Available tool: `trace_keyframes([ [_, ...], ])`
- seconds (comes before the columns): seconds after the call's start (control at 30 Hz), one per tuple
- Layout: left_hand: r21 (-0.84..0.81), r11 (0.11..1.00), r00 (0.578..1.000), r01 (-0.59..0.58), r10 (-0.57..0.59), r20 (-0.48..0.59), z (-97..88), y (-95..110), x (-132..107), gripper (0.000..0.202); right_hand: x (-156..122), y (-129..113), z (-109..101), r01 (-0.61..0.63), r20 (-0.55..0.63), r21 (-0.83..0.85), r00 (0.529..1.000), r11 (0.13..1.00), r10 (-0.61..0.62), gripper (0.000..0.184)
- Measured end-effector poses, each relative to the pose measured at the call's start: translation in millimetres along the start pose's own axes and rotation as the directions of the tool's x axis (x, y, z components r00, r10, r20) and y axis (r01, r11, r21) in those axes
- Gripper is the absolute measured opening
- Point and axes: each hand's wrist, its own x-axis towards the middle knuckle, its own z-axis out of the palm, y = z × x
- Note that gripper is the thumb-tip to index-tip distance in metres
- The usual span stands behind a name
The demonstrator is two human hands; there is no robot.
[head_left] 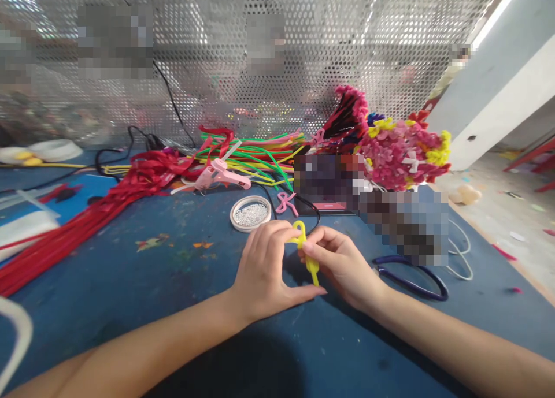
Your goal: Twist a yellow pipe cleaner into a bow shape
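Note:
A yellow pipe cleaner (309,259), bent into a loop at its top, is pinched between both my hands over the blue table (182,305). My left hand (266,271) holds the upper loop with its fingertips. My right hand (342,268) grips the twisted stem just below it. A small pink pipe-cleaner bow (286,203) lies just beyond my hands. A round lid of small silver beads (250,214) sits left of the bow.
A pink glue gun (219,175) lies mid-table beside green and yellow pipe cleaners (255,155). Red pipe cleaners (82,219) spread to the left. Pink and yellow finished flowers (403,152) pile at the right. Dark-handled scissors (411,276) lie right of my hands. A perforated metal panel (277,57) backs the table.

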Motion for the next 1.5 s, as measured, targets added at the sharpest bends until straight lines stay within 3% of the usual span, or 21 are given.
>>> trace_keyframes([
  [0.13, -0.027, 1.0, 1.0, -0.013, 0.013, -0.016, -5.0, 1, 3, 0.061, 2, 0, -3, -0.017, 0.004, 0.029, 1.0, 0.999, 0.017, 0.019],
  [0.27, -0.028, 0.997, 0.998, -0.068, 0.068, 0.004, -11.7, -6, 9, 0.019, 5, -3, -7, -0.013, -0.042, 0.057, 0.999, 0.998, 0.016, 0.021],
  [0.33, 0.01, 0.996, 0.996, -0.09, 0.09, 0.012, -13.4, -11, 12, 0.007, 6, -3, -7, -0.009, -0.056, 0.047, 0.998, 0.999, 0.011, 0.021],
  [0.57, 0.146, 0.962, 0.973, -0.23, 0.227, 0.037, -14.2, -15, 11, 0.035, 1, 1, -2, 0.02, -0.077, -0.076, 0.997, 0.997, -0.026, 0.022],
  [0.77, -0.004, 1.0, 0.987, 0.03, -0.029, 0.159, -13.0, -3, 11, 0.025, 2, 0, -3, 0.069, -0.121, -0.2, 0.988, 0.977, -0.095, 0.024],
  [0.87, -0.099, 0.994, 0.977, 0.043, -0.021, 0.214, -14.6, -7, 13, 0.017, 3, -1, -5, 0.064, -0.119, -0.229, 0.989, 0.971, -0.093, 0.024],
  [1.0, -0.115, 0.993, 0.98, 0.003, 0.02, 0.197, -16.4, -11, 14, 0.007, 3, -1, -7, 0.054, -0.093, -0.285, 0.992, 0.957, -0.084, 0.024],
  [1.1, -0.13, 0.983, 0.965, 0.127, -0.092, 0.245, -15.2, -6, 12, 0.015, 2, 0, -7, 0.066, -0.092, -0.316, 0.991, 0.946, -0.1, 0.024],
  [1.17, -0.198, 0.932, 0.919, 0.303, -0.23, 0.319, -13.3, -2, 12, 0.024, 2, 0, -6, 0.069, -0.083, -0.323, 0.991, 0.944, -0.101, 0.023],
  [1.27, -0.408, 0.714, 0.815, 0.569, -0.424, 0.396, -10.9, 0, 15, 0.025, 1, -1, -5, 0.065, -0.094, -0.329, 0.99, 0.942, -0.101, 0.023],
  [1.37, -0.56, 0.504, 0.75, 0.658, -0.507, 0.425, -10.7, -3, 18, 0.024, 1, -2, -4, 0.069, -0.095, -0.33, 0.99, 0.941, -0.106, 0.023],
  [1.5, -0.569, 0.431, 0.709, 0.7, -0.513, 0.484, -12.1, -6, 20, 0.016, 1, -1, -5, 0.04, -0.033, -0.328, 0.998, 0.944, -0.053, 0.021],
])
